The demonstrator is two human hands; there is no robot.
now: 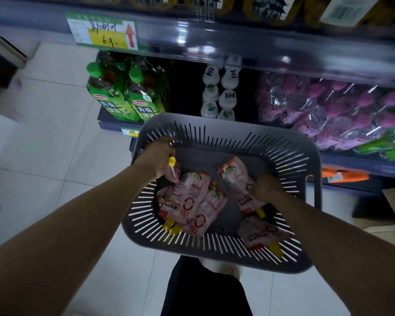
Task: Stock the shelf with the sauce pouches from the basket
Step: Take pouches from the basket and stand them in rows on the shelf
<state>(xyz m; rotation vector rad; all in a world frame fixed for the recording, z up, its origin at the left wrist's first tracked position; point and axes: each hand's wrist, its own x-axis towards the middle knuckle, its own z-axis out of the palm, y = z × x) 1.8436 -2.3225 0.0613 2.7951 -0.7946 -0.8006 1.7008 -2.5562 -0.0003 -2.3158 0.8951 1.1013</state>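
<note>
Below the dark shelf (271,45), the grey slotted basket (214,120) holds the sauce pouches (187,197) on its floor, a clump at left and a few at right. They are soft pink-and-red packs with yellow screw caps (169,224). My left hand (156,156) pinches one pouch near its cap at the far left, and my right hand (268,188) grips another. It would be best to lift both straight up, clear of the rim.

Both bare forearms are extending forward and downward, converging. Left hand (156,156) is curling its fingers round a yellow-capped pouch (174,173). Right hand (268,188) is gripping a second pouch (235,179), knuckles uppermost.
</note>
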